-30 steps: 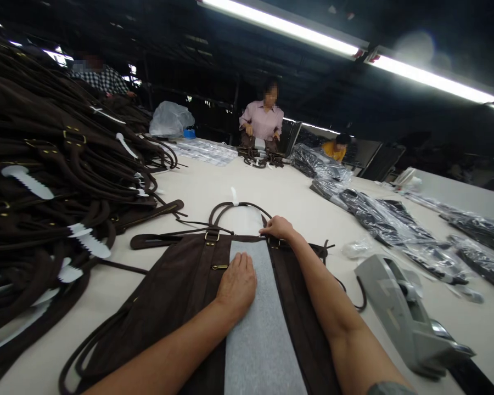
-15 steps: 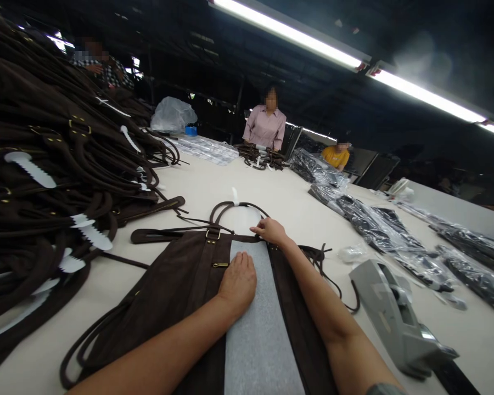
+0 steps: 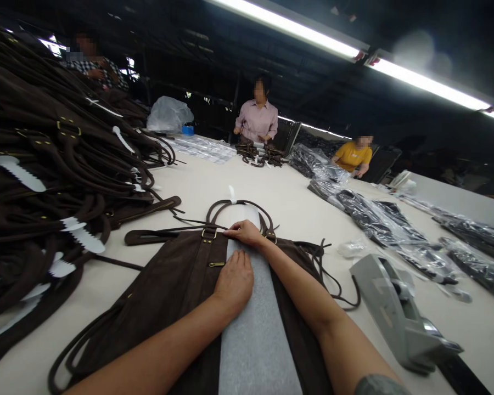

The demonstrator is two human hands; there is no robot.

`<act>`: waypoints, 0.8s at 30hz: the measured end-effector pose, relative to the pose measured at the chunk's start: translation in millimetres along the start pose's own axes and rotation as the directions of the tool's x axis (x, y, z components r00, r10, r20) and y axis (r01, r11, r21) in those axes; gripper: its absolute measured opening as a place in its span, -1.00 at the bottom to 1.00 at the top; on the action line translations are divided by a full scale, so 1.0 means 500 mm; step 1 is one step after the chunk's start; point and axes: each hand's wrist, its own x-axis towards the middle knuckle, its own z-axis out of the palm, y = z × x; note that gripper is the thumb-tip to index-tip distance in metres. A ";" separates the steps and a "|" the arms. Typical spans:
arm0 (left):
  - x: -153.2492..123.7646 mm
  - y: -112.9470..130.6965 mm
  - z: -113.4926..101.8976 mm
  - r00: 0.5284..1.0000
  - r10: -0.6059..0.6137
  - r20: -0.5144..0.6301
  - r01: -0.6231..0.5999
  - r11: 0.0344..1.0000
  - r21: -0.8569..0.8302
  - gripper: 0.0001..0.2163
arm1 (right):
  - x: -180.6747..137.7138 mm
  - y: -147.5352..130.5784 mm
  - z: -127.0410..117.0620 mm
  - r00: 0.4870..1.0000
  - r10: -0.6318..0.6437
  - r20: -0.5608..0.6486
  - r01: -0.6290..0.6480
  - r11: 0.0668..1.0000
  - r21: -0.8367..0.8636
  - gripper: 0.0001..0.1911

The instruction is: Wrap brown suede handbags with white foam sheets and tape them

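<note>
Brown bag [image 3: 177, 285]: flat on surface [image 3: 280, 192]. Grey sheet [image 3: 255, 340]: already laid down bag's middle; far end seemingly unsettled. Left hand [image 3: 234, 280]: mid-bag, fingers released, flat on sheet. Right hand [image 3: 245, 233]: at bag's mouth, fingers on sheet edge, grip unclear. Tape dispenser [image 3: 395, 312]: right of bag, untouched.

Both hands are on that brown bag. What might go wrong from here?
The thin grey paper sheet is pinned only by the flat left hand; it could slide or crease as the right hand works the top edge of the dark brown suede bag. The bag's loose thin cords lie near the grey tape dispenser and might snag on it.
</note>
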 end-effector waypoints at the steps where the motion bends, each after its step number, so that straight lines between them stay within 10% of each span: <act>1: 0.000 0.000 -0.002 1.000 0.005 0.006 -0.005 1.000 0.004 -0.62 | 0.000 0.002 -0.001 0.999 0.028 -0.024 -0.028 1.000 0.013 -0.67; 14: -0.001 0.000 -0.002 0.999 -0.009 0.053 0.012 0.998 -0.054 -0.61 | -0.007 -0.002 -0.033 0.974 0.178 -0.140 -0.195 0.973 -0.125 -0.75; 24: 0.002 0.004 -0.004 0.998 -0.041 0.048 0.046 0.992 -0.116 -0.61 | -0.017 0.028 -0.062 0.996 0.065 -0.058 -0.071 0.992 -0.109 -0.60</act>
